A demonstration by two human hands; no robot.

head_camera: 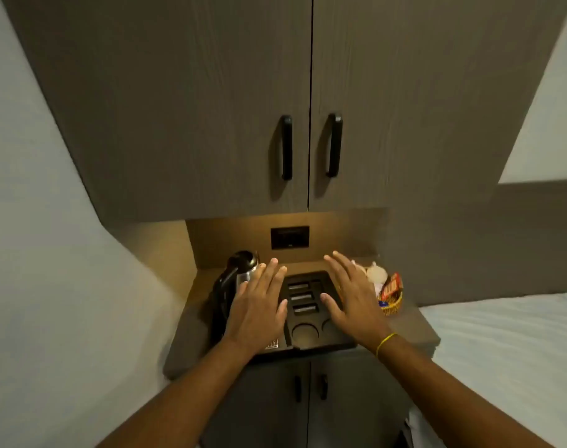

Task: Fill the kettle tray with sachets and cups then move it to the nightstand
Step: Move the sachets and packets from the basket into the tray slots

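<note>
Empty kettle tray (311,345), both hands hovering
We hold left hand (258,307) and right hand (351,300) with fingers apart, empty; reach right for the sachet basket (392,300) first.

On the surface (191,344) sits the tray (311,345) — kettle (240,270) on its left part, basket (392,303) just right of it; cabinet doors (211,108) above, bed (508,344) far right.

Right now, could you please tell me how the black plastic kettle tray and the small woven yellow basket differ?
The black plastic kettle tray is wide, flat and dark, while the small woven yellow basket is small, rounded and bright. The tray's slots and round cup recesses look empty; the basket is heaped with packets. The tray sits under both hands; the basket stands beside it. Both rest on the counter.
</note>
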